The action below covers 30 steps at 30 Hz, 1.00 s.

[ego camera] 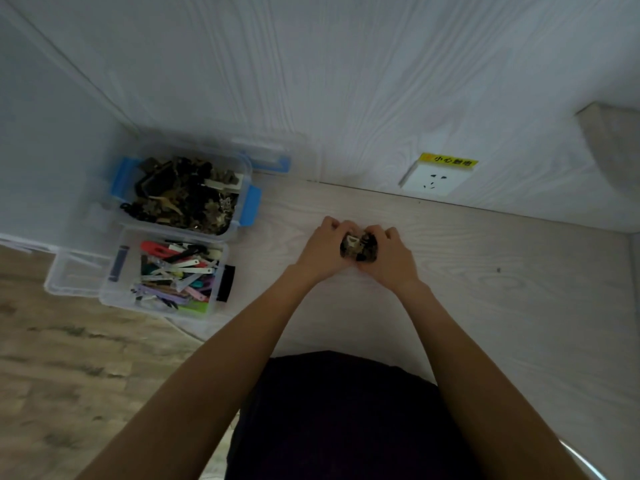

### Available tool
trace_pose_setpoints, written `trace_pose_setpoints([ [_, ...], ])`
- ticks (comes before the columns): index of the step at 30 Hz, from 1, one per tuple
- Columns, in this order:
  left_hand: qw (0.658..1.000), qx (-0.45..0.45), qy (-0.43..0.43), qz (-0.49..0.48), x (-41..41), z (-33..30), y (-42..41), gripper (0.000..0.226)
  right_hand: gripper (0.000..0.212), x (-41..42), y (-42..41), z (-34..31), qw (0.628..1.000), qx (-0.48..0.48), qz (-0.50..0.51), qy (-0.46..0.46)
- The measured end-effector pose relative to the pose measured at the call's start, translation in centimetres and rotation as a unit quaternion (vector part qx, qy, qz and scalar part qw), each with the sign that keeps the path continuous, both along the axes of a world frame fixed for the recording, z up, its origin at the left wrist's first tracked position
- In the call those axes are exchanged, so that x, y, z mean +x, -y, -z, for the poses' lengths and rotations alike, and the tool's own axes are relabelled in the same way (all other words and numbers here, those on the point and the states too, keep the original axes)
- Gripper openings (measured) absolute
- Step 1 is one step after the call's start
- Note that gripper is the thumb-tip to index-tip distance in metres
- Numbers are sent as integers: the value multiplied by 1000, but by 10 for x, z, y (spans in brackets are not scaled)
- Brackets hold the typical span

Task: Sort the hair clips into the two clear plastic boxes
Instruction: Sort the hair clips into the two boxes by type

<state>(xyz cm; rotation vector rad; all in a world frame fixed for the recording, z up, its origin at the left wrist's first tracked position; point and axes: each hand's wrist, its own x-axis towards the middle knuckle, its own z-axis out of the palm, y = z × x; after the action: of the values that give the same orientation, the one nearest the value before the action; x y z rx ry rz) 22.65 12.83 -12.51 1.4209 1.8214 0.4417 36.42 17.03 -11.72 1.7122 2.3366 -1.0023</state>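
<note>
On the tabletop (450, 271), both hands (356, 252) cup dark clips (358, 249)

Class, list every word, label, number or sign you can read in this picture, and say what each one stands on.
"小心触电": black characters on the yellow sticker along the top edge of the white wall socket; the last two characters are blurred, so that reading is uncertain.
A small orange mark at the sticker's left end: too small to read.
Nothing readable on the boxes, the clips or the table.

Both hands, left hand (323, 249) and right hand (389, 258), cupped together around a dark bunch of clips (358, 248) on the table (485, 271). Right of the two clear boxes: blue-latched box (247, 174) of dark clips, black-latched box (221, 306) of coloured ones nearer.
</note>
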Motion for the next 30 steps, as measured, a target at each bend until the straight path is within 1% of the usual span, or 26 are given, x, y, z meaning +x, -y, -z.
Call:
trace_pose_setpoints([
  [2,1000,-6,-11,16,0,-1,-1,60,54,0,1,0,1000,-2,2,7],
  [4,997,-26,-41,54,-1,-4,-6,67,51,1,1,0,1000,0,0,2],
  [7,991,-49,-71,103,-1,-9,-13,60,53,1,2,-1,1000,-3,-6,-5],
  [9,992,-51,-58,101,-3,-9,-13,57,47,1,4,0,1000,1,10,-15],
  [11,995,-43,-26,84,-3,-9,-10,57,44,2,5,0,999,1,36,-41],
  [14,998,-31,12,46,-4,-9,-3,58,45,4,6,1,995,-4,44,-87],
  [17,999,-22,32,21,-7,-6,5,53,45,3,7,3,993,-11,44,-105],
  [21,998,-7,51,-35,-12,1,15,47,41,2,9,4,985,-27,80,-148],
  [25,997,-1,63,-38,-16,-3,21,47,42,-7,12,-11,982,-18,54,-178],
  [27,995,25,74,-65,-21,-18,26,47,42,-14,12,-27,976,-18,58,-209],
  [30,984,106,86,-117,-46,-54,40,44,37,-38,14,-63,950,-60,75,-296],
])
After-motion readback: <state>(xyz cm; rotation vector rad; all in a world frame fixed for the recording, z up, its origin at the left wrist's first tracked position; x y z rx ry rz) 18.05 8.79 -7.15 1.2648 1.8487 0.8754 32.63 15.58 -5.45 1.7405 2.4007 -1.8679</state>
